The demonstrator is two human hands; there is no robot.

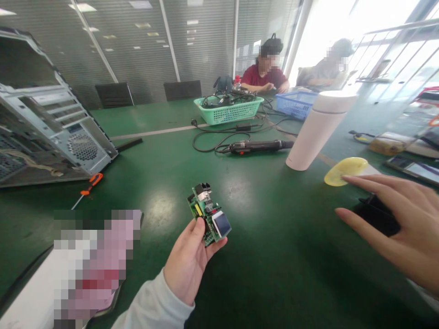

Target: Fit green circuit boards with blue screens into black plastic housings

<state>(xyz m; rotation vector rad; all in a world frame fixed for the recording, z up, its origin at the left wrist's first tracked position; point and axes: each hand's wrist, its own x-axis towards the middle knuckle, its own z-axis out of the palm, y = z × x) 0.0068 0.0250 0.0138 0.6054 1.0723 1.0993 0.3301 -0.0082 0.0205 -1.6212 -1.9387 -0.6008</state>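
Observation:
Between the thumb and fingers of my left hand (190, 260) is a small green circuit board (207, 212) with a little square screen at its near end. It is held tilted above the green table (260, 256). At the right edge my right hand (401, 219) reaches over the table, thumb and fingers apart. Below that hand lies a black object (375, 212), partly covered by it, whose kind I cannot make out. A yellow rounded object (346, 171) is just beyond the right fingertips.
A metal computer case (68, 132) stands at left, with an orange-handled screwdriver (92, 183) by it. A pale pink bottle (318, 130) and black electric screwdriver (257, 146) sit farther back. Beyond are a green basket (233, 112) of cables, a blue basket (295, 103) and two people.

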